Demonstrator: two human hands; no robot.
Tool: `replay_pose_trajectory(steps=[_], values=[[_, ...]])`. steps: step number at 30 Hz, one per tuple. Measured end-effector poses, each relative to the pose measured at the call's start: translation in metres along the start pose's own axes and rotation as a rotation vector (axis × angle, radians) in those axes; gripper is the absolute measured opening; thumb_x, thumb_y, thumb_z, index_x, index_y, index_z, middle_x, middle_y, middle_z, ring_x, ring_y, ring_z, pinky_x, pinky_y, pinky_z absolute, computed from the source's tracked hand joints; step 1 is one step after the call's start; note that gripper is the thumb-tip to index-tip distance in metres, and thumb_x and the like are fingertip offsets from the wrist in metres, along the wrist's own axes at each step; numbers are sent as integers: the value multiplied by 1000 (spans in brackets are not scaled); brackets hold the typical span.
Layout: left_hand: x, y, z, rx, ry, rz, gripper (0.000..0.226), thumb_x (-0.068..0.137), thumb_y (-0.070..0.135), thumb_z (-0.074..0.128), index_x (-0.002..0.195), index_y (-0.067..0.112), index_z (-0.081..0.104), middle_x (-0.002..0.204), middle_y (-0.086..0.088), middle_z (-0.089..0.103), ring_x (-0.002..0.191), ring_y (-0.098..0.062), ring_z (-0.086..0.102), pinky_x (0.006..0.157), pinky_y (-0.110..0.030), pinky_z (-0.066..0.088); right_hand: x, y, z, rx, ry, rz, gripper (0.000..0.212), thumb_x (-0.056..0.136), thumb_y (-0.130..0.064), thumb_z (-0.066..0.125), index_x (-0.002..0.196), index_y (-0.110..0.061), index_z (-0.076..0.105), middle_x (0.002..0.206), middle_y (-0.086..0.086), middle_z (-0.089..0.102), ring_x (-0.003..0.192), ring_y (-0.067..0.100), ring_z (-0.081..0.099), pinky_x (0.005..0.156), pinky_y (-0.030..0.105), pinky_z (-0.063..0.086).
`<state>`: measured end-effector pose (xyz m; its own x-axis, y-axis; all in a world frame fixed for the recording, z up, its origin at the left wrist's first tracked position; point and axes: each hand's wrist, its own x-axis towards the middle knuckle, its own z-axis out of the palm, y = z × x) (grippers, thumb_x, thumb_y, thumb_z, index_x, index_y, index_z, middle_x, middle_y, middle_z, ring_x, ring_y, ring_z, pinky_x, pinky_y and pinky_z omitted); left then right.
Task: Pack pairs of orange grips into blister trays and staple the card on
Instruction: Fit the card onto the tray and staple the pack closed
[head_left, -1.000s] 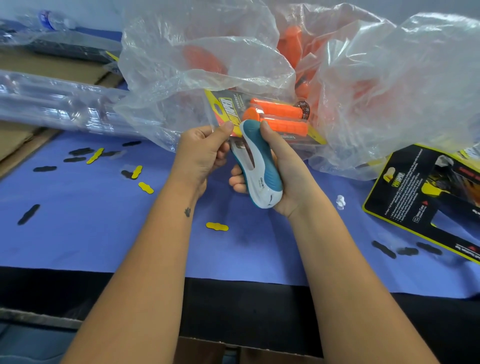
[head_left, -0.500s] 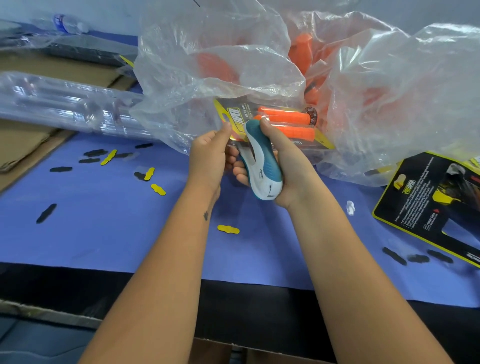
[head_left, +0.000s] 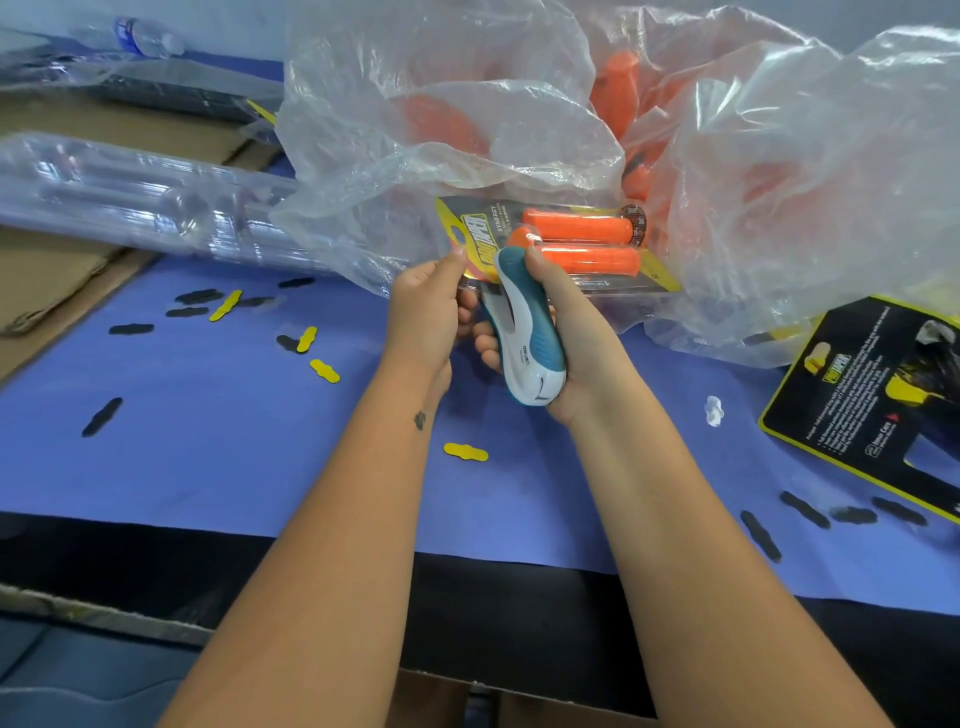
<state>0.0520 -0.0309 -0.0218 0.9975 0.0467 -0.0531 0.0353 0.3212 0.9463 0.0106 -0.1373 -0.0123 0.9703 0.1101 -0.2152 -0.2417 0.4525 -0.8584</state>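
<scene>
A blister pack (head_left: 582, 244) with two orange grips and a yellow-edged card is held above the blue mat. My left hand (head_left: 426, 312) pinches the card's near-left edge with thumb on top. My right hand (head_left: 566, 332) grips a white and teal stapler (head_left: 527, 332), whose jaw sits over the card's near edge beside the left thumb. Behind, a big clear plastic bag (head_left: 779, 171) holds loose orange grips (head_left: 615, 88).
A stack of clear blister trays (head_left: 130, 192) lies at the left on cardboard. Black and yellow backing cards (head_left: 872, 405) lie at the right. Small black and yellow punch-out scraps (head_left: 324, 370) dot the blue mat (head_left: 208, 441). A water bottle (head_left: 140, 39) lies far left.
Both hands, the pack and the stapler keep the same grip and pose. The view has shifted slightly, so everything sits a little lower and to the right in frame.
</scene>
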Motion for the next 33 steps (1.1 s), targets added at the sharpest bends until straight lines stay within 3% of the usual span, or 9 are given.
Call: replay_pose_trajectory(steps=[3,9,15,17,22,27,33], values=[[1,0,1,-2,6,-8,41,98,22,54,57,18,49,44,6,43,39,-6,33,42,-19,30,0,1,0,1,14,-5,51,96,-51,49,84,-6,68,77,12,62,58,22,55,51,25,50],[-1,-1,1,-50,10,-48,49,96,21,55,46,21,54,44,6,43,38,-7,33,41,-17,29,2,4,0,-51,70,-40,53,94,-50,52,103,1,64,89,19,60,62,26,55,54,29,49],[-2,0,2,26,48,-57,33,92,23,55,60,17,57,49,0,53,44,-15,45,46,-23,37,4,9,-1,-48,121,-98,50,93,-44,58,105,4,66,87,20,64,58,26,59,49,27,50],[-4,0,3,54,25,-65,33,91,32,60,63,16,55,53,-2,55,44,-16,49,43,-21,40,5,11,-3,-44,132,-106,48,91,-44,61,102,2,67,81,18,66,55,26,60,49,28,50],[-11,-1,9,141,-69,-120,47,76,55,74,57,20,49,44,4,44,33,-12,37,36,-16,30,9,15,-5,-66,153,-124,43,80,-48,69,84,-5,69,66,16,64,52,27,59,49,29,48],[-10,0,11,43,-96,-210,47,66,55,81,60,20,51,46,0,41,35,-14,34,37,-18,28,11,15,-6,-83,153,-104,48,79,-49,72,89,-2,69,72,19,65,57,29,60,52,31,49],[-11,0,15,-15,-56,-210,39,79,40,77,63,17,50,41,2,43,30,-12,35,34,-14,26,8,11,-5,-105,208,-75,42,86,-42,70,85,0,68,67,19,67,50,27,62,47,28,50]])
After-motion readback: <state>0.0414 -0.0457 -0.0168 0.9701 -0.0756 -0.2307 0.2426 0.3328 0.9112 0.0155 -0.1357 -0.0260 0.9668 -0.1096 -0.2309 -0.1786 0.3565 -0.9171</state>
